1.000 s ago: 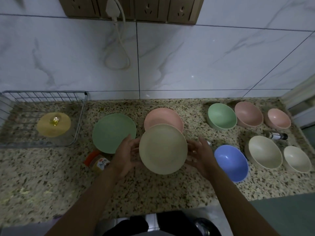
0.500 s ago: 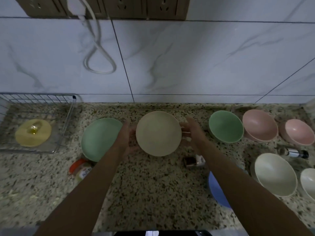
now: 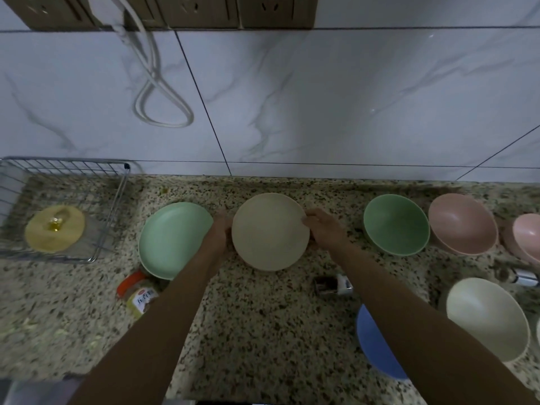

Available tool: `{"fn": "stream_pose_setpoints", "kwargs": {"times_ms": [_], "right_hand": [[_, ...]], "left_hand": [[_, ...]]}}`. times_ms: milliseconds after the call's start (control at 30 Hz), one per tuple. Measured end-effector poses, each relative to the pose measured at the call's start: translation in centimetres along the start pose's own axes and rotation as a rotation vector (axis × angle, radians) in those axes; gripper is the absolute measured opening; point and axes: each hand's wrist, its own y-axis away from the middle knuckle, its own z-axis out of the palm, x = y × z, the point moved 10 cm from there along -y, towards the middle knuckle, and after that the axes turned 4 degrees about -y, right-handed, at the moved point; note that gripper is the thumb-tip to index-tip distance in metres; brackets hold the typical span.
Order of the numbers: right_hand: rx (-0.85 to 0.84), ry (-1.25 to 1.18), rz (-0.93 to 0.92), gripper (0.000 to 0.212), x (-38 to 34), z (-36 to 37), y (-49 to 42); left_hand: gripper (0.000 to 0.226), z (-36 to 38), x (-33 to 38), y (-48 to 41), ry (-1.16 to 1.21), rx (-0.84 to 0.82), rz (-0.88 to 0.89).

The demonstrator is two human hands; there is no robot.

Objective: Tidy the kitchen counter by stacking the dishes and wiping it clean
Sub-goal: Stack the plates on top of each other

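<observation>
A beige plate is held between both hands near the back of the speckled counter. My left hand grips its left rim and my right hand its right rim. The pink plate seen earlier is hidden beneath it. A green plate lies just to the left. To the right stand a green bowl, two pink bowls, a cream bowl and a blue bowl, partly covered by my right forearm.
A wire rack at the left holds a yellow lid. A jar with an orange cap lies on its side by my left forearm. A small dark bottle lies near my right forearm, another at the right edge. A white cord hangs on the tiled wall.
Both hands carried the beige plate away from me toward the wall, over the pink plate, which is now covered. The head camera moved in closer.
</observation>
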Motion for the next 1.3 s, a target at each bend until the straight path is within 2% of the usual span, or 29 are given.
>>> {"fn": "stream_pose_setpoints", "kwargs": {"times_ms": [133,267,333,400,533,600,700,867,967,1100,1233,1300], "right_hand": [[0.081,0.310,-0.097,0.036,-0.1,0.0,-0.3],[0.100,0.246,-0.043,0.051,0.7,0.3,-0.4],[0.094,0.193,-0.009,0.058,1.3,0.3,-0.7],[0.089,0.127,0.015,0.066,2.4,0.0,-1.7],[0.053,0.018,0.084,0.043,1.9,0.8,-1.0],[0.027,-0.102,0.125,0.033,1.9,1.2,-0.4],[0.044,-0.162,0.156,0.028,2.3,1.2,-0.4],[0.082,-0.040,0.103,0.037,1.8,0.9,-0.8],[0.118,0.013,0.048,0.031,1.5,0.5,-0.9],[0.131,0.061,0.063,0.022,2.3,0.1,-0.7],[0.171,0.036,0.061,0.019,3.1,-0.3,-0.1],[0.153,-0.002,0.082,0.016,3.4,0.1,0.5]], "left_hand": [[0.045,-3.1,-1.4,0.2,0.079,0.089,0.008],[0.055,-7.7,-4.9,1.7,0.525,0.179,-0.050],[0.050,-8.5,-7.5,2.6,0.739,0.180,-0.122],[0.043,-8.5,-9.8,3.5,0.838,0.180,-0.187],[0.027,-9.3,-12.3,4.3,0.974,0.212,-0.232],[0.034,-9.7,-12.6,4.2,1.024,0.227,-0.240],[0.042,-10.2,-12.5,3.7,1.011,0.244,-0.256],[0.042,-10.2,-11.0,3.0,0.950,0.261,-0.208],[0.044,-10.7,-10.6,2.5,0.896,0.314,-0.189],[0.041,-11.3,-11.1,2.0,0.841,0.415,-0.198],[0.049,-12.1,-11.3,1.5,0.780,0.468,-0.159],[0.044,-12.4,-10.9,1.8,0.703,0.480,-0.127]]}}
